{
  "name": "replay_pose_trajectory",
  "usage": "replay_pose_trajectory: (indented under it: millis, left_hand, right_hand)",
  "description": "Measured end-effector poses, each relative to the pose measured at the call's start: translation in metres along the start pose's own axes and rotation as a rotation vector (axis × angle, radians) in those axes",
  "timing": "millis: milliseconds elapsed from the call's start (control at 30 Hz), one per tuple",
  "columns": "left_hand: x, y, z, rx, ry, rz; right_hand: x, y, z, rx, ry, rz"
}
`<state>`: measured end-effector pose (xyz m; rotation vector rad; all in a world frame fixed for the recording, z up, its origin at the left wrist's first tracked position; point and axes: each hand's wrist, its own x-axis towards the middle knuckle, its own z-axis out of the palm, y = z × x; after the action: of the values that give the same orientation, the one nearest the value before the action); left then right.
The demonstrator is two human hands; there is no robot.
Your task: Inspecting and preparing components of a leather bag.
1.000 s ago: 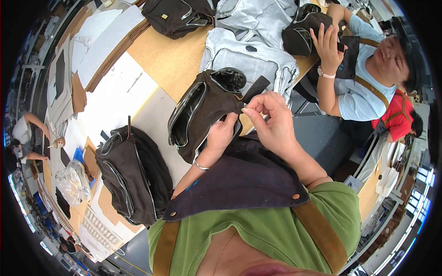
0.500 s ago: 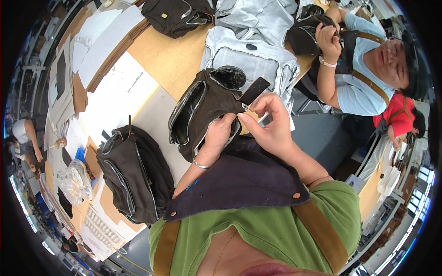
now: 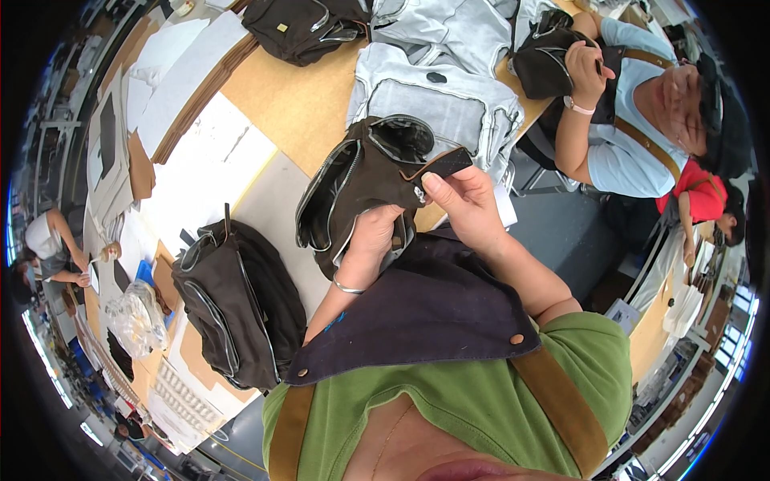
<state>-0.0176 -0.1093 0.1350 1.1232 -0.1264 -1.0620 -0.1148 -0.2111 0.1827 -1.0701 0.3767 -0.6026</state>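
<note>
A dark brown fabric bag (image 3: 370,181) with unzipped openings stands at the table edge in front of me. My left hand (image 3: 374,237) reaches partly into its near opening, closed on the fabric by the zipper; some fingertips are hidden inside. On the bag's right side a short dark strap (image 3: 451,163) with a brown edge sticks out. My right hand (image 3: 469,207) pinches this strap near its base, thumb on top and fingers behind. Just below the strap, a small shiny metal piece (image 3: 419,195) shows at the bag's corner.
To the left rests a second dark bag (image 3: 233,301); another dark bag (image 3: 309,32) lies at the back. Grey-white bag pieces (image 3: 433,88) spread beyond mine. Paper stacks (image 3: 172,72) and a clear plastic bag (image 3: 135,317) are further left. A co-worker (image 3: 642,120) handles a dark bag (image 3: 544,68) at right.
My right hand has moved from the zipper corner up to the strap and now pinches it. The strap has tilted flatter. My left hand stays at the opening, shifted slightly.
</note>
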Motion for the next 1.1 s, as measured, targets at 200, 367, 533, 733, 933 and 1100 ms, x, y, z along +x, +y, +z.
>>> replay_pose_trajectory:
  millis: [200,367,533,733,933,1100]
  left_hand:
    - [-0.006,0.009,-0.001,0.011,-0.122,-0.005]
    - [-0.005,0.012,-0.008,-0.106,-0.288,0.026]
    - [-0.004,0.006,-0.011,-0.182,-0.302,0.048]
    - [-0.005,0.006,-0.008,-0.160,-0.299,0.084]
    - [-0.010,0.012,-0.002,-0.032,-0.244,0.117]
    - [-0.009,0.010,0.000,-0.180,-0.241,0.157]
  right_hand:
    - [-0.001,-0.011,0.017,-0.045,0.110,-0.077]
    - [-0.002,-0.001,0.013,-0.189,0.121,-0.156]
    - [-0.001,-0.001,0.014,-0.229,0.131,-0.190]
    - [0.001,0.000,0.011,-0.478,0.119,-0.393]
    - [-0.002,-0.010,0.014,-0.561,0.096,-0.354]
    - [-0.004,0.003,0.038,0.052,0.367,-0.219]
